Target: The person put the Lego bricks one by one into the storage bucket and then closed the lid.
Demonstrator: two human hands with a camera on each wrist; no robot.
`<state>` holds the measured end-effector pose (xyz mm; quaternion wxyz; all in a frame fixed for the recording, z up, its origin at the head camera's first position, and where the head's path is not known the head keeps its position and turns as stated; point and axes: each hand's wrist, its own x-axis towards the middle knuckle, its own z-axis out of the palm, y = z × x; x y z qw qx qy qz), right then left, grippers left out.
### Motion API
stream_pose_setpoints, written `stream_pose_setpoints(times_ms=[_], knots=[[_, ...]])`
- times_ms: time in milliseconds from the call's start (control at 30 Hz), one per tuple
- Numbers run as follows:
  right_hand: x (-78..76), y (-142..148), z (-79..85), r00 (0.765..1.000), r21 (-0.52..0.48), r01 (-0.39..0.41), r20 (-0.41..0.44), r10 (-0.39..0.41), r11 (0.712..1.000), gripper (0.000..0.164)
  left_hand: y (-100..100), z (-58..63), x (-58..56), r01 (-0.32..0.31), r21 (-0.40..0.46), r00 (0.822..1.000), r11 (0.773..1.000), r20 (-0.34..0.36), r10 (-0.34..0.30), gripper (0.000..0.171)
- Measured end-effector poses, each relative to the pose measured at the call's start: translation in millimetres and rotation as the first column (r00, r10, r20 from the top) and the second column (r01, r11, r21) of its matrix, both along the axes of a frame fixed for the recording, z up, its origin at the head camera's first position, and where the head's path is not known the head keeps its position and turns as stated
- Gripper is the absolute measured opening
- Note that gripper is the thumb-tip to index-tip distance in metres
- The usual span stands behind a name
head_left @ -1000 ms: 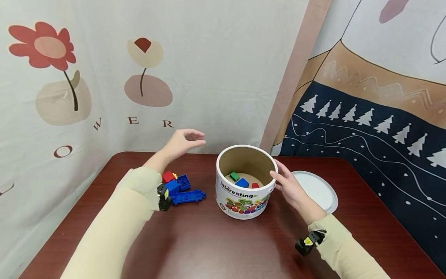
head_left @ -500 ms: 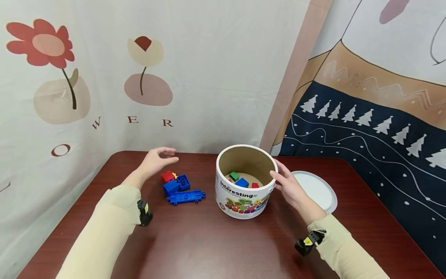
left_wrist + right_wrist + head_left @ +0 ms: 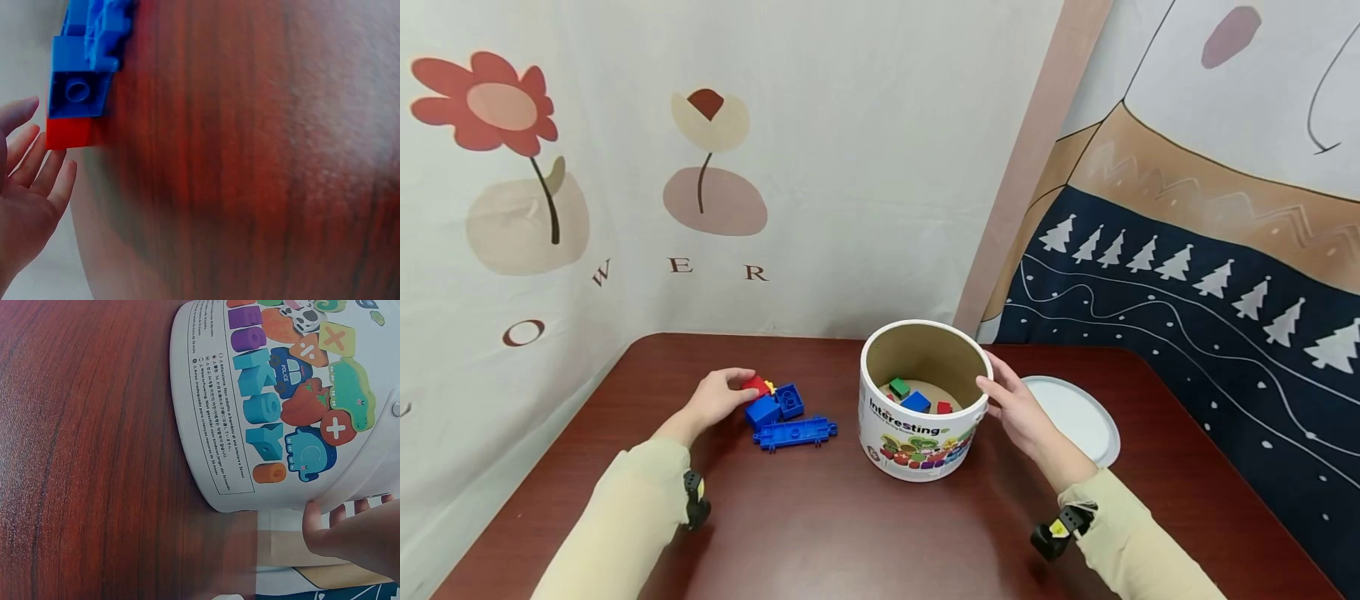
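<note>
My left hand (image 3: 715, 397) is at the red brick (image 3: 757, 386), with the fingertips right at its side and the thumb held apart from the fingers. In the left wrist view this red brick (image 3: 67, 132) sits against a blue brick (image 3: 78, 94). Close by lie another blue brick (image 3: 789, 401) and a long blue wheel-base piece (image 3: 795, 433). A white printed bucket (image 3: 891, 433) stands upright at the middle, without its lid. My right hand (image 3: 1019, 410) holds its right side near the rim, thumb toward me; the far fingers are partly hidden. Inside lie a green brick (image 3: 899, 387), a blue brick (image 3: 916, 402) and red pieces.
The round white lid (image 3: 1078, 421) lies flat on the brown table (image 3: 865, 533), right of the bucket and partly behind the right forearm. Printed cloths (image 3: 850, 167) hang close behind the table's far edge. A small yellow piece (image 3: 770, 387) sits beside the red brick.
My left hand has come from above the table, left and down to the red brick. My right hand stays at the bucket. The head view has shifted slightly.
</note>
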<state>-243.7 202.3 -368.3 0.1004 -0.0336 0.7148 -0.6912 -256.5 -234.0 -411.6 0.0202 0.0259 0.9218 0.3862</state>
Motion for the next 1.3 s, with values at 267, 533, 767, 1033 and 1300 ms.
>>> stream_pose_setpoints(times_ms=[267, 533, 767, 1033, 1300], knots=[[0.2, -1, 1.5, 1.0, 0.001, -0.002, -0.006, 0.002, 1.0, 0.054, -4, -0.4, 2.3, 0.032, -0.063, 0.999, 0.997, -0.005, -0.032, 0.049], [-0.2, -1, 1.7, 1.0, -0.01, -0.005, -0.008, 0.005, 1.0, 0.055, -17, 1.5, 3.9, 0.027, -0.103, 1.0, 0.994, -0.002, -0.028, 0.051], [0.0, -1, 2.0, 1.0, -0.015, -0.007, -0.003, 0.007, 1.0, 0.055, -22, -2.9, 5.9, 0.025, -0.074, 1.0, 0.997, 0.002, -0.025, 0.056], [0.5, -1, 0.0, 1.0, -0.012, -0.006, 0.005, 0.007, 1.0, 0.055, -27, -1.4, 10.3, -0.038, -0.005, 0.999, 0.999, 0.024, 0.038, 0.059], [-0.2, -1, -0.9, 1.0, -0.014, 0.006, 0.004, -0.006, 1.0, 0.055, -34, 13.7, 8.6, -0.06, 0.045, 0.998, 0.997, 0.027, 0.059, 0.066]])
